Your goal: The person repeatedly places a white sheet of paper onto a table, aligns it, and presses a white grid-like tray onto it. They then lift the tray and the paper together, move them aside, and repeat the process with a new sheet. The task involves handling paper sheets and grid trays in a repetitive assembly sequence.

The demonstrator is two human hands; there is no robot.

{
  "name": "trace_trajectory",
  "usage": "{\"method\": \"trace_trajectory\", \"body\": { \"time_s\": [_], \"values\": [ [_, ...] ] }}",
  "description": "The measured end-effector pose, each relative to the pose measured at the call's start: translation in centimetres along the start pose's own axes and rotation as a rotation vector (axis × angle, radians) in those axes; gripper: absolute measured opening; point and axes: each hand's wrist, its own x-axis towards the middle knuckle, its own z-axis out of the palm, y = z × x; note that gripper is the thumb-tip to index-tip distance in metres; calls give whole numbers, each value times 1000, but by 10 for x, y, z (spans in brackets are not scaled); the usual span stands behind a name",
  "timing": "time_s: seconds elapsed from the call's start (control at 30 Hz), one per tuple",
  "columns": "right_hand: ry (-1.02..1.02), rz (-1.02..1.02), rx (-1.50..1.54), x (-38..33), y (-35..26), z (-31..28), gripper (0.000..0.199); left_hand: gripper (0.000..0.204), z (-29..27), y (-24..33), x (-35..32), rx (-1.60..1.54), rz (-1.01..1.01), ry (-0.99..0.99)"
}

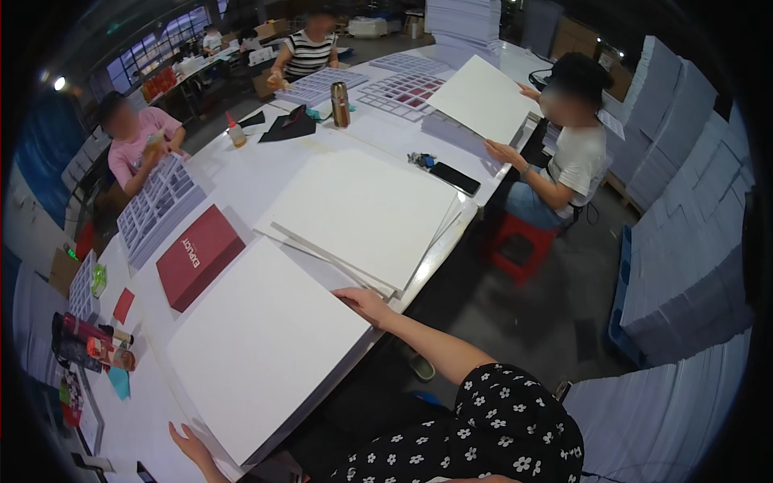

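Observation:
A large white board (266, 342) lies squarely in front of me, on top of a stack whose layered side shows along the near edge. At its far right corner, my right hand (368, 306) is closed on the edge with the fingers bent along it. My left hand (190, 444) is beside the near left edge, fingers apart and holding nothing I can see. Just beyond lies a second pile of white boards (362, 213), its sheets slightly fanned. Left of my stack, a dark red box (200, 256) with pale lettering rests on the table.
White grid frames (161, 205) stand at the left. A bottle (235, 131), steel flask (341, 105) and phone (454, 179) lie farther back. One co-worker (576, 137) tilts a white board (481, 98); two others sit across. Tall sheet stacks (684, 266) line the right, near a red stool (519, 245).

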Motion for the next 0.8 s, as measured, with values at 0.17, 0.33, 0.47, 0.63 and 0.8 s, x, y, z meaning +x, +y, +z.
{"method": "trace_trajectory", "body": {
  "time_s": [0.17,0.33,0.47,0.63,0.8],
  "values": [
    [35,44,-100,-3,2,-4,25,49,23,20,-25,815,61,-65],
    [67,142,-59,-3,-11,-6,25,49,20,22,-25,797,67,-110],
    [90,124,-32,-1,-5,-2,25,47,21,20,-25,766,99,-75],
    [112,55,-191,5,14,6,22,45,23,3,-26,682,123,-45],
    [137,38,-174,1,28,6,23,39,21,18,-33,549,143,35]
  ]
}}
